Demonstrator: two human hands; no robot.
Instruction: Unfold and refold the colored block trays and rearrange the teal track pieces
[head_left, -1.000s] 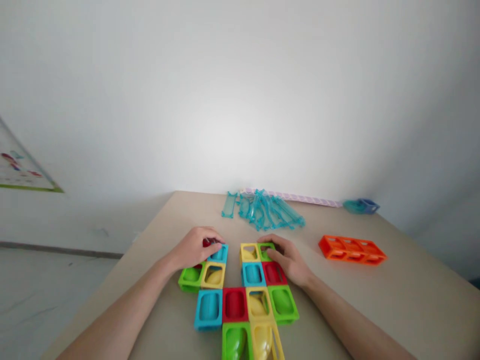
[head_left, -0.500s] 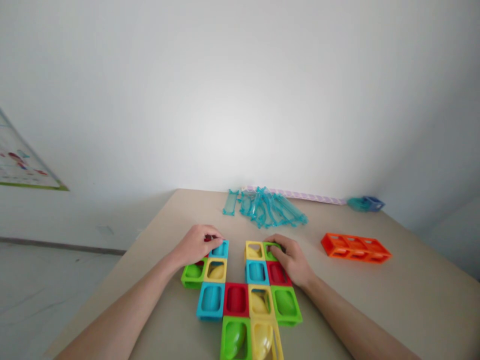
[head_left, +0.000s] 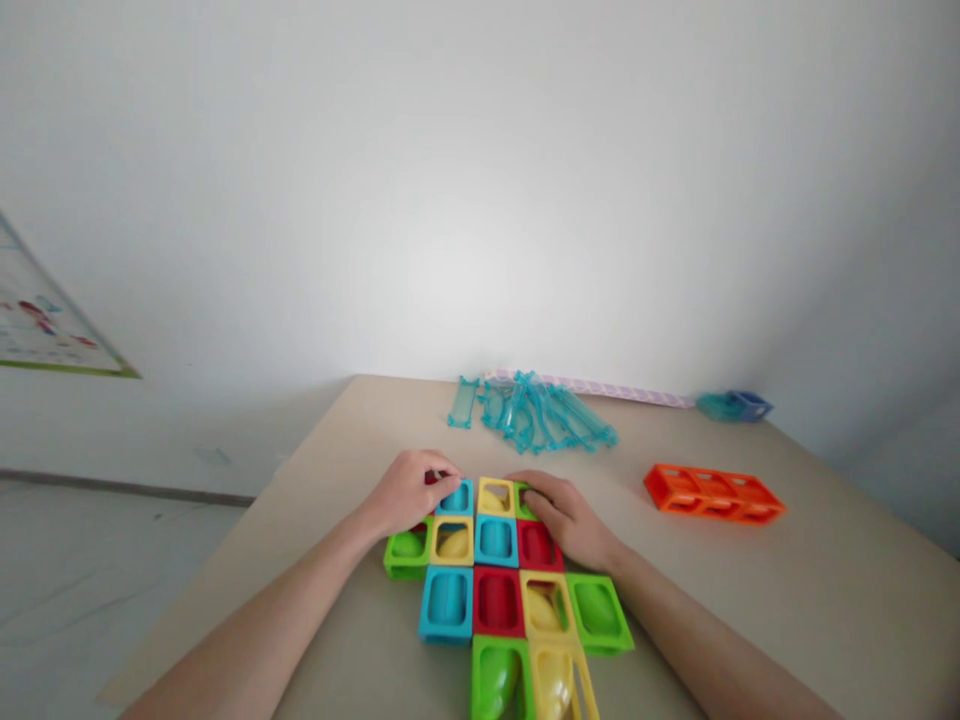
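My left hand (head_left: 409, 493) is closed on the far end of the left block group, fingers on a blue cube block (head_left: 454, 499) and a partly hidden red one. A yellow block (head_left: 452, 541) and a green block (head_left: 407, 546) belong to that group. Fingers of my right hand (head_left: 570, 520) wrap a green block (head_left: 523, 503) at the far corner of the right group, beside a yellow block (head_left: 496, 498), a blue block (head_left: 496, 541) and a red block (head_left: 539, 547). Only a thin gap separates the groups. Closer in lies a stepped row with a red block (head_left: 498, 602).
Clear teal track pieces (head_left: 544, 412) are heaped near the wall. An orange three-cell block (head_left: 712, 494) lies to the right. A purple patterned strip (head_left: 600, 388) and a dark blue block (head_left: 748, 405) are at the back. The table's left edge drops off.
The left group has moved right and the right group left, narrowing the wide gap between them. The nearer rows have shifted right with the hands still on the far blocks.
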